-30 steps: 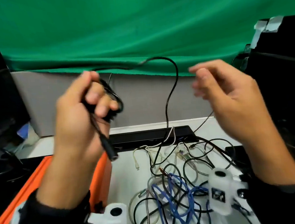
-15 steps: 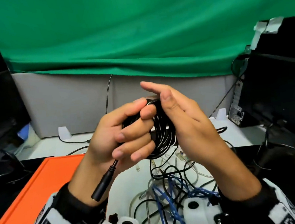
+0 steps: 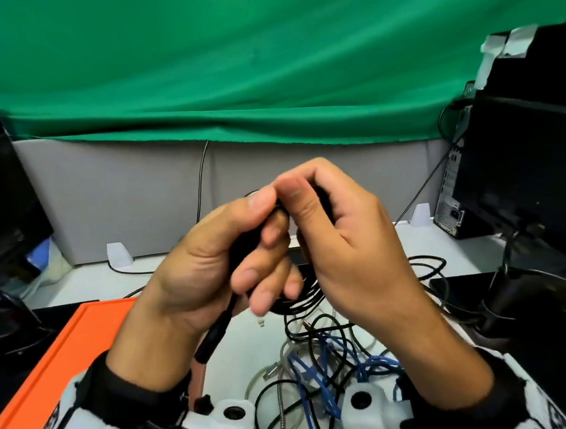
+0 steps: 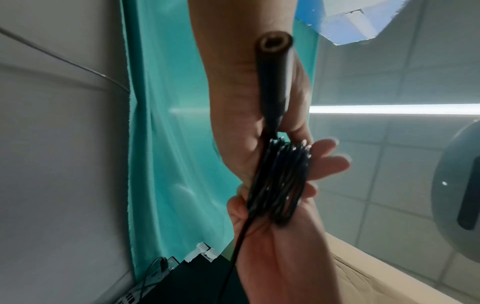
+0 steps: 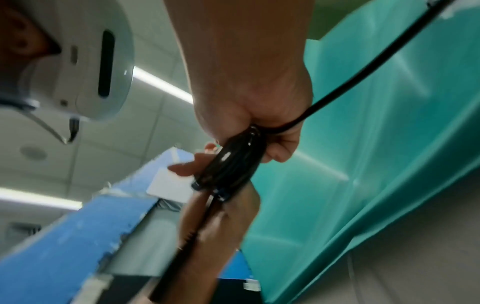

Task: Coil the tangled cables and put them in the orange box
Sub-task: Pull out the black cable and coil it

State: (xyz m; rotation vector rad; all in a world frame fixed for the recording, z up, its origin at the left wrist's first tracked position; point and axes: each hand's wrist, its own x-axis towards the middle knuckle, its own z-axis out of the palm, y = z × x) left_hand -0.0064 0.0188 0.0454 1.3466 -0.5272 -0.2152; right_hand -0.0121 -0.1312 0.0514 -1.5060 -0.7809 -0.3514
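Green cloth hangs behind the white bench (image 3: 239, 351), and the orange box (image 3: 48, 365) serves as the marker for everything else. Just beside its right wall, raised above the bench, both hands meet on one black cable (image 3: 299, 298). The left hand (image 3: 211, 268) has its fingers curled round the bundled loops, with the thick plug end (image 3: 212, 340) hanging down toward the box's near corner. The right hand (image 3: 346, 253) is curled over the same bundle from the far side, thumb pinching at the top; the wrist views show a free strand (image 5: 363, 67) leading away from it. Farther right of the box lies the tangled pile (image 3: 322, 365) of blue, grey and black leads, untouched for now.

To my eye the coil is nearly wound. It would go best if the left hand kept firm pressure on the loops while the right feeds the last strand evenly, without letting it drag the pile along; a slack grip could let the loops spring apart.
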